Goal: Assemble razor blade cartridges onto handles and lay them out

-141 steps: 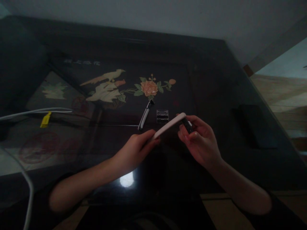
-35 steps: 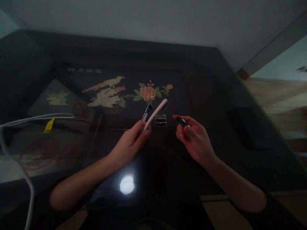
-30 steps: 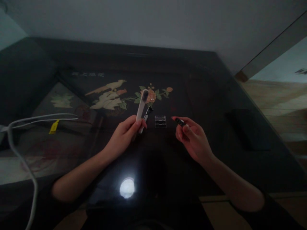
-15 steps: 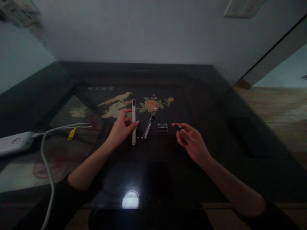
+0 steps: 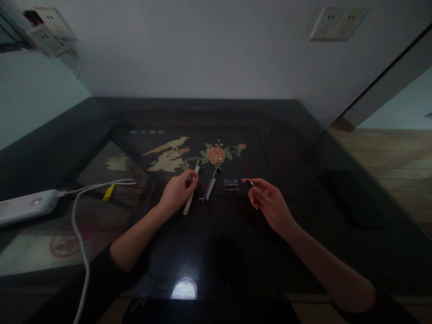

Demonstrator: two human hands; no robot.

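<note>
My left hand [image 5: 176,191] is closed in a pinch on a long, thin white stick-like handle [image 5: 188,205], which slants with its far end to the right. Just to its right a razor [image 5: 209,189] with a grey-and-black handle and dark head lies on the table. Beside that sits a small clear plastic case [image 5: 231,186] with dark strips inside. My right hand [image 5: 272,202] pinches a small black piece [image 5: 249,183] between its fingertips, to the right of the case. What exactly the piece is cannot be made out.
The glossy dark table [image 5: 216,252] carries a bird-and-flower picture [image 5: 215,154]. At the left lie a white power bank [image 5: 30,206], a white cable [image 5: 78,225] and a yellow tag [image 5: 108,192]. A dark flat object [image 5: 354,198] is at the right. Wall sockets [image 5: 338,23] are behind.
The white handle has gone from straight up-and-down in view to slanted, and my left fingers have closed further over it. My right hand keeps its pinch. The whole view has shifted slightly.
</note>
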